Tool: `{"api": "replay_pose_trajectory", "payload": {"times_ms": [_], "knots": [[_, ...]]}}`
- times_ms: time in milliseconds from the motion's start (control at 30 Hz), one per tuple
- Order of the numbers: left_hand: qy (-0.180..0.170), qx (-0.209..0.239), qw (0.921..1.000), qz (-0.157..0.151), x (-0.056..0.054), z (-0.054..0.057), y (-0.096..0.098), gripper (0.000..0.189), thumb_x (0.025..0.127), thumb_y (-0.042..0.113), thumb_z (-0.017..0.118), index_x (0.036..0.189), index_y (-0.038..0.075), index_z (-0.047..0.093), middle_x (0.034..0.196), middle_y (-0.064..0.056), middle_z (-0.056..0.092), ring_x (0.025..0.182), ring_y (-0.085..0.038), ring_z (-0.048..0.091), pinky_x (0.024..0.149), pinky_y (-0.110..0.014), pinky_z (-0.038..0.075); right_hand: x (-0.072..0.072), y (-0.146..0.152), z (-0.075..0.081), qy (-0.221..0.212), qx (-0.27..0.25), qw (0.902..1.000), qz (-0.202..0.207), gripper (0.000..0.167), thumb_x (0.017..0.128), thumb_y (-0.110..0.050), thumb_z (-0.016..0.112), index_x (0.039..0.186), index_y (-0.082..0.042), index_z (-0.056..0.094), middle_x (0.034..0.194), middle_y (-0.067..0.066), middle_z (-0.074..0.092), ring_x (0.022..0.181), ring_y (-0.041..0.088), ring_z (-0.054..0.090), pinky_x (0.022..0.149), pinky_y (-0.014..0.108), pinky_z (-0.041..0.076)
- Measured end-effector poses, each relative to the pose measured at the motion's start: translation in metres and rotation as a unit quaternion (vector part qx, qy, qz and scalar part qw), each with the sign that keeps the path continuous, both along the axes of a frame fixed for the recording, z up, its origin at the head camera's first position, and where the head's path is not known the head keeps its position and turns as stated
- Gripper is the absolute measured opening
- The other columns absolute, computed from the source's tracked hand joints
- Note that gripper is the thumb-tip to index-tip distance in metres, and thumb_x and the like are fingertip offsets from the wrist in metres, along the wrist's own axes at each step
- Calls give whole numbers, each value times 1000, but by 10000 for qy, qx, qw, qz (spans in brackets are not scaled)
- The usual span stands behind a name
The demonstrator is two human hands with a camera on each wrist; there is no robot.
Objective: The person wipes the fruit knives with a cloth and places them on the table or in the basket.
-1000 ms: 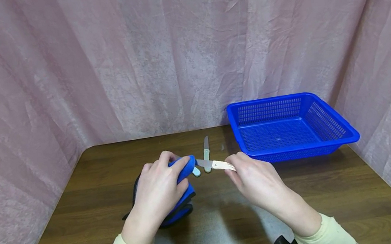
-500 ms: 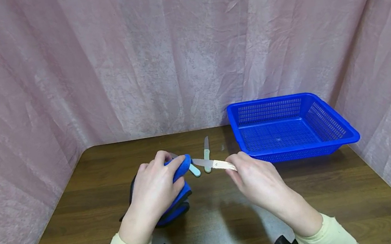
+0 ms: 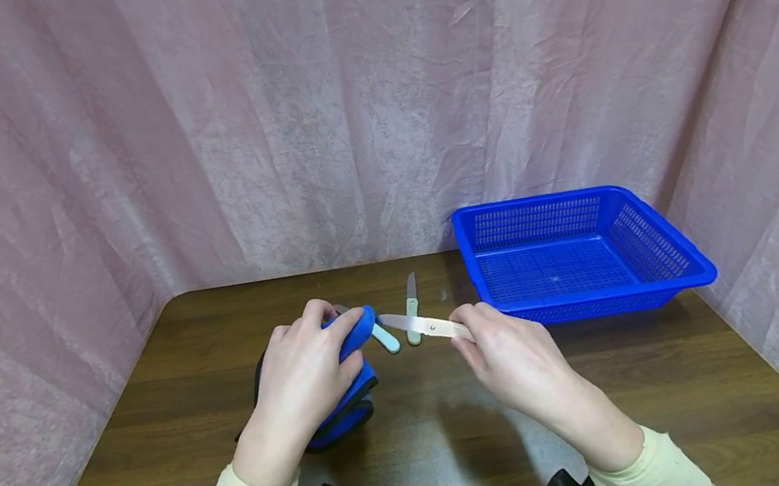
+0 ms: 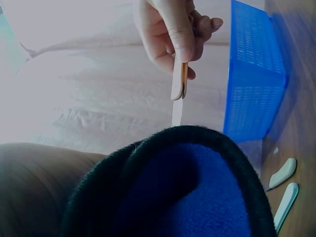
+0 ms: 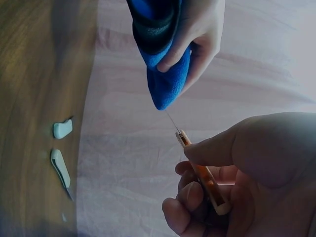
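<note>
My left hand grips a folded blue cloth with black edging, its thumb pressing on the fabric. In my right hand, thumb and fingers pinch the cream handle of an unfolded folding knife. Its blade points left at the cloth's folded tip; whether they touch, I cannot tell. The right wrist view shows the thin blade just below the cloth. Behind the hands lie two more folding knives with blades out: a mint-handled knife and a light-blue-handled knife, its blade partly hidden by the left hand.
A blue perforated plastic basket stands at the table's back right, beyond the right hand. Pink curtains hang behind and beside the brown wooden table.
My left hand and the cloth have drawn left, off the blade, so more of the blade shows. The light-blue-handled knife is less covered. The right hand has hardly moved.
</note>
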State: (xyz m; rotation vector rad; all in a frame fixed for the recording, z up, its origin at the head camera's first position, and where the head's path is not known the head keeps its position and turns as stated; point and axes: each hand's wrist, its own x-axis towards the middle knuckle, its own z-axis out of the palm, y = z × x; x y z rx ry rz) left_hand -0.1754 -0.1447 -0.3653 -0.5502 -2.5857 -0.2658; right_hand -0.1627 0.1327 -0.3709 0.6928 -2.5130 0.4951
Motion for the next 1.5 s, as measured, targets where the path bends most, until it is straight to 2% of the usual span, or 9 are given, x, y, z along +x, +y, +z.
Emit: {"api": "replay_pose_trajectory", "payload": {"times_ms": [367,667,867,1100,1300,1400,1500], "knots": [[130,126,9998,-41,1,3,0,48,89,16,82,137,17,80,117,-13,69,89,-28,74,85,-56,57,-2,2,1,-217,35,9997,-71,20,96,-13,85,106,-18,69,74,-9,65,54,13,53,47,38,43],[119,185,9997,-88,2,5,2,50,88,15,81,139,17,79,121,-15,70,92,-30,74,88,-57,56,-2,2,1,-388,147,9991,-127,19,97,-13,84,101,-19,66,70,-10,62,53,11,49,47,38,42],[107,178,9997,-103,4,5,3,50,89,15,81,138,17,79,121,-14,69,92,-29,74,89,-56,56,-2,2,0,-360,136,9991,-184,21,97,-13,84,98,-19,64,69,-10,59,54,12,51,47,40,43],[170,166,9996,-160,6,7,5,51,88,14,81,139,19,78,120,-13,69,91,-29,75,87,-55,55,-2,1,1,-146,260,9993,-224,14,98,-10,81,105,-15,71,78,-6,67,61,18,62,49,41,47],[187,158,9995,-178,7,7,6,50,88,15,80,138,19,79,120,-12,69,90,-29,74,87,-55,56,-1,-1,1,-124,214,9994,-260,6,103,-20,80,104,-15,76,77,-8,61,61,15,57,49,38,45],[201,161,9995,-184,7,7,6,50,88,15,80,138,19,79,119,-12,69,90,-28,74,86,-55,56,-1,-2,1,-202,137,9992,-318,14,107,-27,75,98,-17,76,75,-8,57,61,14,55,51,38,46],[207,152,9995,-195,7,7,6,50,88,15,81,138,19,79,119,-12,68,89,-28,74,86,-55,56,-1,-1,1,-204,117,9992,-338,20,110,-28,71,93,-17,75,74,-8,54,63,16,56,53,40,48]]}}
